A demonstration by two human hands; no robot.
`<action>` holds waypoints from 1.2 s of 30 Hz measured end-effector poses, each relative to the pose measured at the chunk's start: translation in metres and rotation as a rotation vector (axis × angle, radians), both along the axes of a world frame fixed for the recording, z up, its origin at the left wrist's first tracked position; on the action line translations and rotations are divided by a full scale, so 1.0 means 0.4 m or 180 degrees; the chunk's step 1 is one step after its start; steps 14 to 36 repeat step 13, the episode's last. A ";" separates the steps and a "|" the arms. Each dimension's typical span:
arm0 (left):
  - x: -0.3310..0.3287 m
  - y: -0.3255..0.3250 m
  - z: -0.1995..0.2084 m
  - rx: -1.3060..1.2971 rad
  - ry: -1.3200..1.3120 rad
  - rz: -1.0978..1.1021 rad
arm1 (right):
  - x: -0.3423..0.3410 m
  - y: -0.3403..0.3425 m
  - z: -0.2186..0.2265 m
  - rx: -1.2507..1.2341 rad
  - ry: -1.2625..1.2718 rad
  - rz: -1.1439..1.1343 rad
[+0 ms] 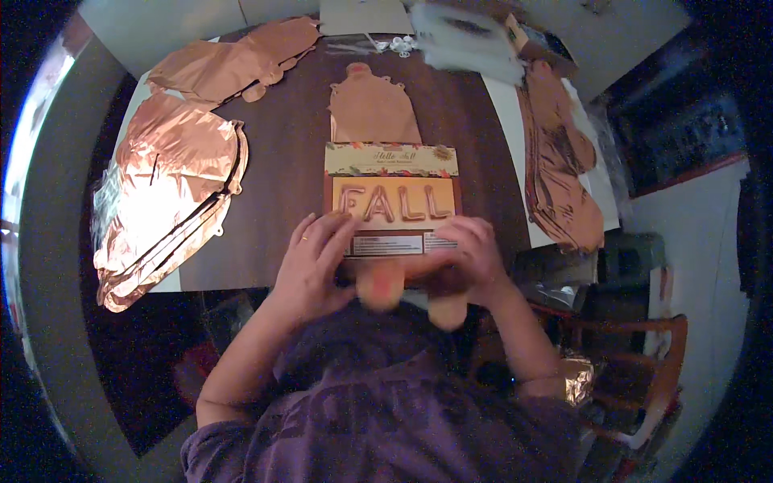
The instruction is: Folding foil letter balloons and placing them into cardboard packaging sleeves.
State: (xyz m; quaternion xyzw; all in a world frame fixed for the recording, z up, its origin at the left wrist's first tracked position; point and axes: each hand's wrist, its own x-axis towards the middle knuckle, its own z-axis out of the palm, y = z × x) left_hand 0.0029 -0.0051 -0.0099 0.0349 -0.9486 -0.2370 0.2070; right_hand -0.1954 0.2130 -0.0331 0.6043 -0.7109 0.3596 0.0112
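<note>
Between my hands lies a flat balloon package (pixel 394 201), with a leaf-patterned header and a picture of copper letter balloons. My left hand (pixel 312 262) grips its lower left edge, fingers on top and thumb lower down. At the lower right corner, my right hand (pixel 473 253) curls its fingers over the edge. A flat copper foil balloon (pixel 372 105) sticks out beyond the package's far end. Blurred copper foil tabs (pixel 380 287) hang out below the near edge, between the hands. Whether they belong to the same balloon is hidden by the package.
Flat, uninflated foil balloons lie on the dark table (pixel 266 153): a shiny one (pixel 173 177) at left, another (pixel 233 64) at far left, more (pixel 560 161) at right. Small white pieces (pixel 400 44) and clear plastic (pixel 467 44) are at the back. A wooden chair (pixel 668 362) stands right.
</note>
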 end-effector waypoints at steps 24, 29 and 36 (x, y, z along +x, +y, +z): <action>0.010 0.015 -0.033 -0.0656 -0.0079 -0.0067 | 0.053 0.035 -0.039 -0.0521 0.1324 -0.0030; 0.010 0.015 -0.033 -0.0656 -0.0079 -0.0067 | 0.053 0.035 -0.039 -0.0521 0.1324 -0.0030; 0.010 0.015 -0.033 -0.0656 -0.0079 -0.0067 | 0.053 0.035 -0.039 -0.0521 0.1324 -0.0030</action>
